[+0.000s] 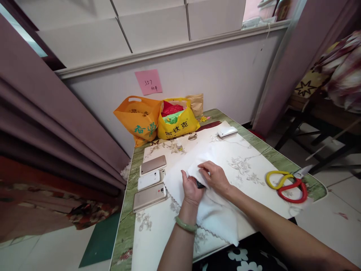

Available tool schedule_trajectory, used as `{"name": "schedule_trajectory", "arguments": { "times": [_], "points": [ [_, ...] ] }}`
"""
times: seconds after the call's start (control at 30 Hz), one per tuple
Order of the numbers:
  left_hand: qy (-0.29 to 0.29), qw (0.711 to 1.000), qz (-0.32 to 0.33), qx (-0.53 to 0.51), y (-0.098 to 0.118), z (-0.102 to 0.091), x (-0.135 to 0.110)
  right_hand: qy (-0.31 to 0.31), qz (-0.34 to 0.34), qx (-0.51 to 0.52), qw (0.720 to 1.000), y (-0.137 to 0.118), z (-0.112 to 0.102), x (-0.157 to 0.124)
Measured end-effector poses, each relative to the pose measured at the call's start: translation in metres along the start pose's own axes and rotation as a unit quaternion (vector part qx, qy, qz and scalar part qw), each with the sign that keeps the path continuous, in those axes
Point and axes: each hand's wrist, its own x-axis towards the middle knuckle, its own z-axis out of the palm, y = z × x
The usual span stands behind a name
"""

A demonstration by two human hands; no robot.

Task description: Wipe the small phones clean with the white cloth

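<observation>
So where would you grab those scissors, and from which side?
Probably by the red handle and yellow handle, coming from above on the wearer's side with the right hand, the nearer one. The handles are open loops, spread apart, giving fingers a way in; the metal blades point away, towards the edge of the table, so fingers should stay clear of them.

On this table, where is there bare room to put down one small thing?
Bare table lies between the right hand, lone phone and scissors; another patch, left of the left forearm, on the phone row's near side. Crowded: the far left, with bags, and the middle, with cloth and left hand.
</observation>
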Motion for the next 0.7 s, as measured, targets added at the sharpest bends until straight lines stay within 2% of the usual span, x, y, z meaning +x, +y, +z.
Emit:
{"name": "schedule_trajectory", "arguments": {
  "times": [0.13,0.27,0.5,0.7],
  "points": [
    [0.017,1.000,-0.023,0.007,0.001,-0.003,0.002,-0.039,-0.079,-0.072,0.993,0.007,0.022,0.007],
    [-0.017,1.000,-0.015,-0.017,0.001,-0.002,0.003,-0.132,-0.097,-0.139,0.977,0.008,0.036,0.008],
    [-0.004,1.000,-0.026,-0.010,0.001,0.000,0.003,-0.221,-0.101,-0.178,0.954,0.010,0.029,0.002],
    [0.092,0.996,-0.003,0.004,-0.001,0.002,0.000,-0.234,-0.135,-0.188,0.944,0.001,0.023,-0.011]
  ]
}}
